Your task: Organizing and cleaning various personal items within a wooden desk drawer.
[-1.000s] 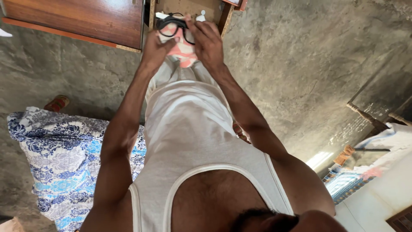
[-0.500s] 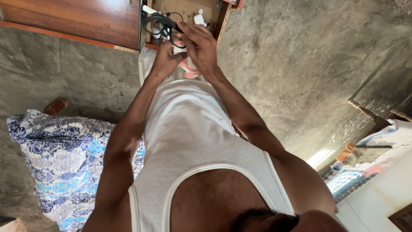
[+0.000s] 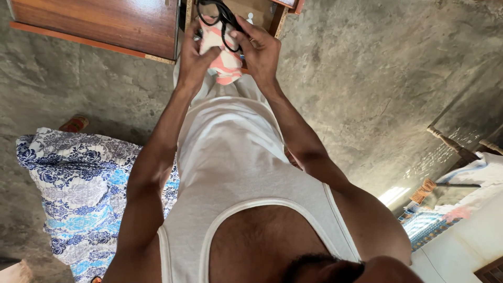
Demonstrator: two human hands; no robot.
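At the top centre of the frame, both hands have come back up. The left hand [image 3: 193, 55] now presses the pink-and-white cloth [image 3: 222, 55] around the black glasses [image 3: 217, 15], while the right hand [image 3: 260, 50] pinches the frame, above the open drawer [image 3: 262, 8].

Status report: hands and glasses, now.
Left hand gripping pink-and-white cloth. Right hand holding black-framed glasses against it. Nothing blocking.

Interior of a plain home. A bare, rough concrete floor [image 3: 367, 78] carries a quilt [image 3: 78, 194] in blue-and-white floral print at the left edge of view and dark wooden furniture [image 3: 105, 23] with an open compartment at the top. A carved wooden furniture leg [image 3: 450, 142] and white cloth [image 3: 479, 175] lie at the right.
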